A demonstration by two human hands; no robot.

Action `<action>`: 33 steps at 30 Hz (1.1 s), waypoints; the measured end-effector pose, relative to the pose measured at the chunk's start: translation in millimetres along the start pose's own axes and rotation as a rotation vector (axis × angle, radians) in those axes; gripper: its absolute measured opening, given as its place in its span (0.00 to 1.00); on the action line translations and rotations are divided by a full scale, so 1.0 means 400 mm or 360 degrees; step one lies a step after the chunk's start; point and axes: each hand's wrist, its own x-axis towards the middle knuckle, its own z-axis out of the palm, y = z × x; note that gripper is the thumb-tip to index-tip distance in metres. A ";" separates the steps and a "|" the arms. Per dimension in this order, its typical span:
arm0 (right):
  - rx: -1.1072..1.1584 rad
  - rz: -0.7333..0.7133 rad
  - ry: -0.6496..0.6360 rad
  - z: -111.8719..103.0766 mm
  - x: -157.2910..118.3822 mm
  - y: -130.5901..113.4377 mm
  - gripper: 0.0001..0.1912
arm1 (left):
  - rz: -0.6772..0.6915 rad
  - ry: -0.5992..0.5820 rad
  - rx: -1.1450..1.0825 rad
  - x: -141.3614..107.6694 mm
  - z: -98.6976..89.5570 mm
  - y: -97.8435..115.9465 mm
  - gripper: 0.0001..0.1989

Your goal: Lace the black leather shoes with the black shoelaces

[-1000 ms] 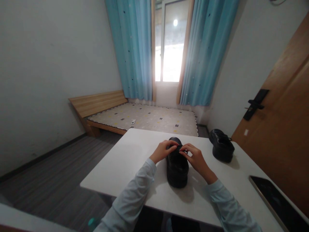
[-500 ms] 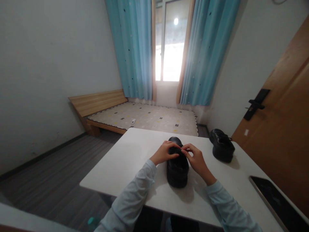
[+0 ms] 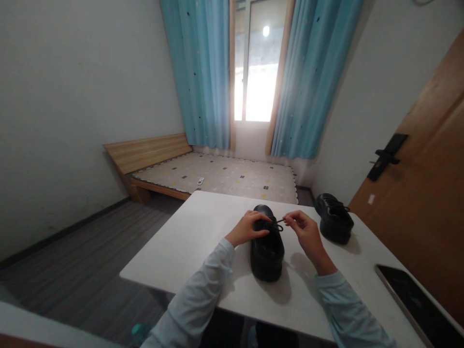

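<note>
A black lace-up shoe stands on the white table in front of me, its opening towards me and its toe pointing away. My left hand is closed over the left side of the shoe, thumb and fingers at the lacing; what lies under the fingertips is partly hidden. To the right of the shoe, my right hand pinches the end of a black shoelace, drawn out sideways from the lacing. A small loop of lace shows by the shoe's right edge.
The matching black shoe stands at the table's right back. A dark-screened tablet or phone lies near the right edge. Beyond are a bed with a small white remote, and a wooden door on the right.
My right hand has moved to the right, away from the shoe, pulling the shoelace out with it. My left hand has stayed on the shoe.
</note>
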 end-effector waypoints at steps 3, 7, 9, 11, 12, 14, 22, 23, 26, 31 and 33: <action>0.0044 0.0026 0.0034 -0.004 0.002 -0.002 0.15 | -0.0020 -0.0002 -0.0001 0.001 0.000 -0.001 0.17; 0.0101 0.0051 0.0047 -0.007 0.003 -0.002 0.14 | -0.0019 -0.0013 -0.0004 0.002 -0.001 -0.003 0.17; 0.0181 0.0063 0.0050 -0.006 0.002 0.001 0.13 | -0.0015 -0.0014 -0.0004 0.002 -0.001 -0.003 0.17; 0.0286 0.0077 0.0053 -0.005 0.001 0.003 0.12 | -0.0023 -0.0010 -0.0009 0.002 -0.002 -0.002 0.17; 0.0335 0.0087 0.0053 -0.005 0.001 0.004 0.11 | -0.0028 -0.0010 -0.0015 0.002 -0.002 -0.002 0.17; 0.0421 0.0115 0.0053 -0.004 0.000 0.003 0.12 | -0.0032 -0.0009 -0.0032 0.002 -0.002 0.000 0.17; 0.0639 0.0198 0.0129 -0.001 0.000 -0.007 0.12 | -0.0006 -0.0007 -0.0032 0.001 -0.001 -0.004 0.17; 0.0642 0.0197 0.0128 -0.001 -0.001 -0.008 0.13 | -0.0006 -0.0007 -0.0032 0.001 -0.001 -0.005 0.17; 0.0636 0.0186 0.0119 -0.003 0.000 -0.007 0.13 | -0.0018 -0.0009 -0.0039 0.000 -0.001 -0.007 0.16; 0.0730 0.0156 0.0260 -0.034 0.012 0.002 0.15 | -0.0018 -0.0009 -0.0044 -0.002 0.001 -0.010 0.16; 0.0786 0.0194 0.0353 -0.049 0.017 0.007 0.15 | -0.0014 -0.0003 -0.0041 -0.003 0.002 -0.012 0.16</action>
